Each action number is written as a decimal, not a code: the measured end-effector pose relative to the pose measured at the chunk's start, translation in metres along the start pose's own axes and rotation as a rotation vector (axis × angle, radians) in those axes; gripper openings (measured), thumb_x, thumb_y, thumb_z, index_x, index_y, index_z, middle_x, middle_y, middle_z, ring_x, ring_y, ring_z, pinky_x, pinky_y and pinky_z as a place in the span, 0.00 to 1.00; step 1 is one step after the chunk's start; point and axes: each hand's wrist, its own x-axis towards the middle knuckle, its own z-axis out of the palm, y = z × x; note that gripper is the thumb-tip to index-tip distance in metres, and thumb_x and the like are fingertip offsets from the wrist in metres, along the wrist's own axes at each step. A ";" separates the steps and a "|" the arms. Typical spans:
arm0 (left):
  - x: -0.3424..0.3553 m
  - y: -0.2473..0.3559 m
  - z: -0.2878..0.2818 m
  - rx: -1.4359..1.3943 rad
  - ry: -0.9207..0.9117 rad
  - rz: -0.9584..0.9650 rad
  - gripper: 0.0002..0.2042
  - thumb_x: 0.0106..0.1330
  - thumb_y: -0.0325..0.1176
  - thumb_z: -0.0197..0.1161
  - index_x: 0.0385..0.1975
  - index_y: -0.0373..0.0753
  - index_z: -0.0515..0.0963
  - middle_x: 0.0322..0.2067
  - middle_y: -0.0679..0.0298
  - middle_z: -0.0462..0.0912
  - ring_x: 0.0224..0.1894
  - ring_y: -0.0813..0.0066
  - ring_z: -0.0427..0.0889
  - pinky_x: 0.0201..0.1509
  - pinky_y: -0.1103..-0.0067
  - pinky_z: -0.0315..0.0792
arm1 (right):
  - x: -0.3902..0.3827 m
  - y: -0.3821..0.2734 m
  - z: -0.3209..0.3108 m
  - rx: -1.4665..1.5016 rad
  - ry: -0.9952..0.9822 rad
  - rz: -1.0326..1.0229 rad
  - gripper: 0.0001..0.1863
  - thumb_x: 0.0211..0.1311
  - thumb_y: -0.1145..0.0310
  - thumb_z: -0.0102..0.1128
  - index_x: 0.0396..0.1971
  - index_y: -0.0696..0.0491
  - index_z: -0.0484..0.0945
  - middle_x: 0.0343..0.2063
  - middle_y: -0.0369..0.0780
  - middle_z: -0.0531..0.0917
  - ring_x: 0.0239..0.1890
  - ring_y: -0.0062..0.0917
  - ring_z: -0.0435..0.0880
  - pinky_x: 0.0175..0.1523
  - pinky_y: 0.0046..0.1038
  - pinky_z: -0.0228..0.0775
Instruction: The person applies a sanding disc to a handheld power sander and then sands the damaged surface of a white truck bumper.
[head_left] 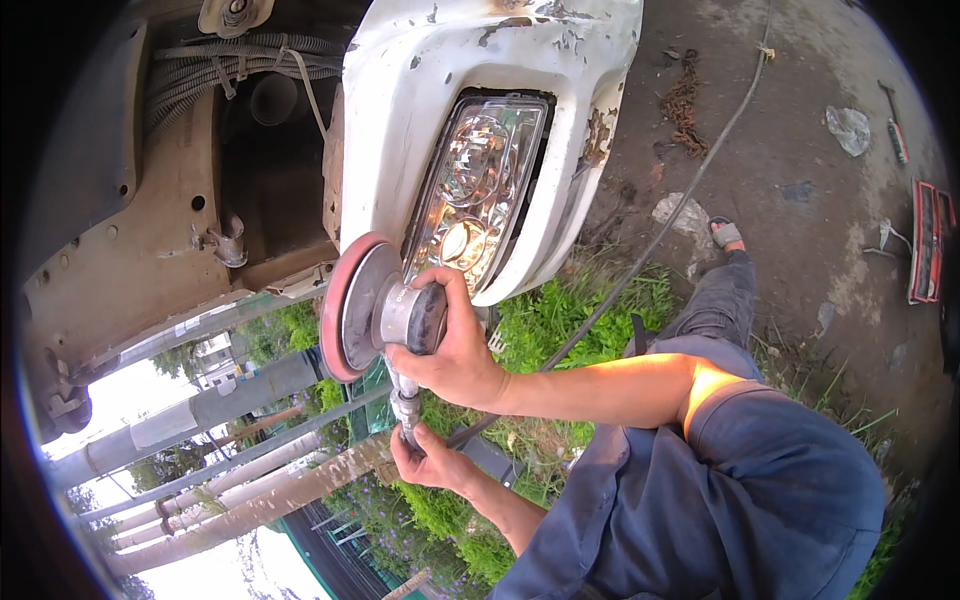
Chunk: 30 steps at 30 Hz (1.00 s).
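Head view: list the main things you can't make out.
Head view throughout:
Red pad of the sander: working face turned from the camera.
Right hand: most fingers hidden behind the sander body.
White bumper: cut off by the picture's upper edge.
Sander marking: too small to read.

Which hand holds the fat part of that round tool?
The right hand, higher in the picture, gripping the tool's body; the left hand holds its metal fitting.

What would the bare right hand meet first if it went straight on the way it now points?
First is the round grey metal sander, which the right hand grips. Beyond its red pad, the beige metal vehicle frame may come next, though depth is unclear.
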 end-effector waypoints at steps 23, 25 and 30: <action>-0.015 0.063 0.098 -0.175 -0.154 -0.070 0.11 0.71 0.35 0.70 0.38 0.32 0.79 0.17 0.74 0.70 0.16 0.91 0.62 0.15 0.87 0.49 | 0.083 -0.094 -0.023 -0.400 0.094 -0.189 0.35 0.43 0.76 0.73 0.54 0.56 0.66 0.47 0.47 0.74 0.41 0.37 0.80 0.45 0.37 0.73; -0.018 0.079 0.110 -0.214 -0.169 -0.094 0.11 0.71 0.34 0.70 0.38 0.32 0.79 0.17 0.74 0.71 0.16 0.91 0.62 0.15 0.87 0.49 | 0.093 -0.101 -0.027 -0.434 0.110 -0.227 0.35 0.43 0.76 0.73 0.54 0.56 0.66 0.46 0.48 0.74 0.40 0.38 0.80 0.45 0.38 0.73; -0.018 0.080 0.126 -0.289 -0.208 -0.165 0.11 0.69 0.30 0.71 0.39 0.28 0.79 0.21 0.73 0.73 0.21 0.88 0.65 0.24 0.86 0.54 | 0.110 -0.115 -0.030 -0.488 0.141 -0.241 0.35 0.43 0.75 0.73 0.53 0.56 0.66 0.41 0.46 0.74 0.34 0.31 0.76 0.41 0.37 0.71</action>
